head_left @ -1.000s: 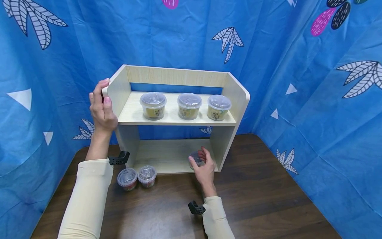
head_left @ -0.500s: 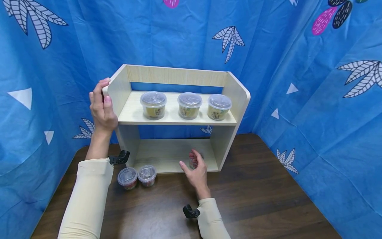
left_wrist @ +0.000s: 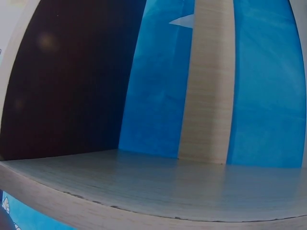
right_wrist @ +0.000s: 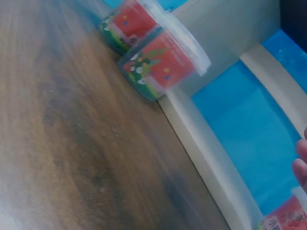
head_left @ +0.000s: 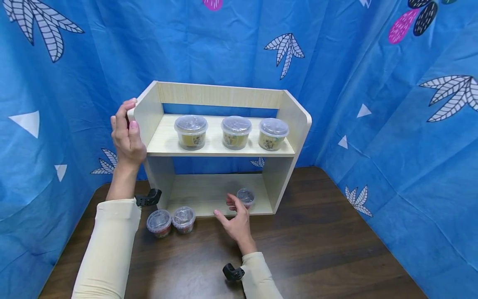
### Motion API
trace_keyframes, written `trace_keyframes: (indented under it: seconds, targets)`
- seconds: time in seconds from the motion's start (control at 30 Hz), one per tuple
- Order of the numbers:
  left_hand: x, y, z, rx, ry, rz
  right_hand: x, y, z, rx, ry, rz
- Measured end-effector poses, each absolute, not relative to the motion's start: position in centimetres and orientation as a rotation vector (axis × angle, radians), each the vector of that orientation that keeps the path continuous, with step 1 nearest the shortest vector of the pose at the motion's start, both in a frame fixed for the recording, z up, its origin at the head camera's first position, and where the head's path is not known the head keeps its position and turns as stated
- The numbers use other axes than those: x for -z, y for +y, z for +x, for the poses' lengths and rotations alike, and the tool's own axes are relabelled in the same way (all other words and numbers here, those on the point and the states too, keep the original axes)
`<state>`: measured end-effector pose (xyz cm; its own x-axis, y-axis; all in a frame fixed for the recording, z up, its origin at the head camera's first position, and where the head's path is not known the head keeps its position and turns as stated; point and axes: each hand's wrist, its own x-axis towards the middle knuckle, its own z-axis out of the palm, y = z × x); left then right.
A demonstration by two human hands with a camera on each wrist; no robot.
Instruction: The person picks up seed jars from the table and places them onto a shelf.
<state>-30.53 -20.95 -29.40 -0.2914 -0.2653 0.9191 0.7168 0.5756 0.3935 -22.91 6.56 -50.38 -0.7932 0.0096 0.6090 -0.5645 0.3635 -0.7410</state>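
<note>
My left hand (head_left: pixel 128 137) holds the left side panel of a pale wooden two-tier shelf (head_left: pixel 220 155). At the shelf's lower front, my right hand (head_left: pixel 235 220) has its thumb and fingers spread with nothing between them. Just behind its fingers, a small clear lidded tub (head_left: pixel 246 196) stands on the lower board, towards the right. Two similar tubs, a left one (head_left: pixel 159 223) and a right one (head_left: pixel 184 219), stand side by side on the table before the shelf. In the right wrist view their labels are red and green, like the label on the shelved tub (right_wrist: pixel 288 215).
Three larger lidded tubs with yellow labels, a left (head_left: pixel 191 133), a middle (head_left: pixel 237 133) and a right one (head_left: pixel 274 134), stand in a row on the upper board. The shelf stands on a dark wooden table (head_left: pixel 336 241). Blue patterned cloth (head_left: pixel 224 41) hangs behind.
The right hand has let go of the small tub on the lower board and moved left and towards the front. The tub stays there. My left hand has not moved.
</note>
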Motion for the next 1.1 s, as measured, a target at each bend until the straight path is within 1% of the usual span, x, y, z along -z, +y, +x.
trace_keyframes:
  seconds: [0.27,0.7,1.1]
  targets:
    - [29.7,-21.0,-30.8,1.018,-1.602,-0.386,51.3,5.8,-22.6,-1.461,-2.133,0.541]
    - [28.5,-19.9,-29.3,1.032,-1.561,-0.396,51.8,4.1,-22.3,-1.475,-2.181,0.618]
    - [28.4,-19.6,-29.0,1.033,-1.559,-0.396,52.6,2.8,-22.2,-1.488,-2.22,0.64]
